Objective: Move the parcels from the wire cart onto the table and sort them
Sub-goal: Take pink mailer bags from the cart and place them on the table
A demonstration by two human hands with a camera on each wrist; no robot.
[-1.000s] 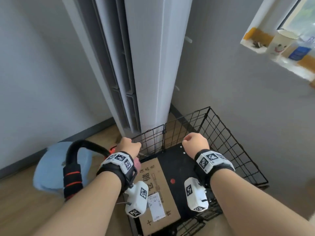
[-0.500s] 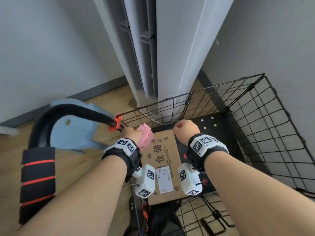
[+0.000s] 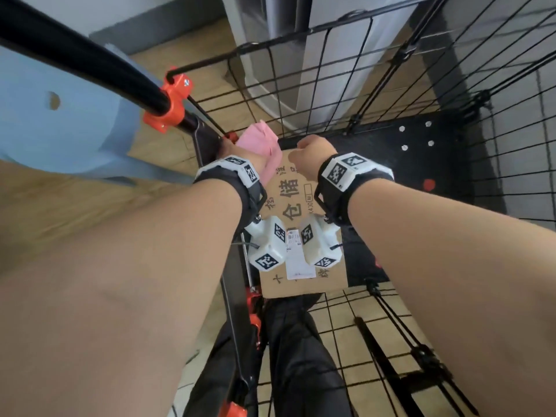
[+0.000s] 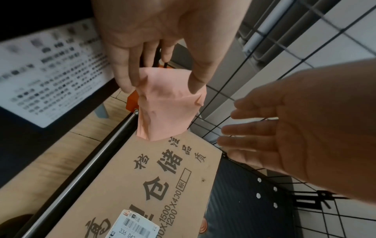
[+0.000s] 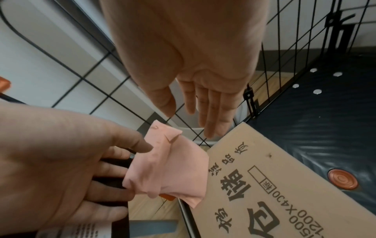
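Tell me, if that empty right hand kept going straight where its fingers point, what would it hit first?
Probably the wire cart wall: the right hand points at its mesh just past the cardboard box corner. Depth is unclear.

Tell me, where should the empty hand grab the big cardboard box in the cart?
Probably by a long side edge. The cardboard box lies flat on the wire cart's dark floor, so it offers only thin edges. The open right hand could come from the free right side; the left hand already pinches the pink parcel.
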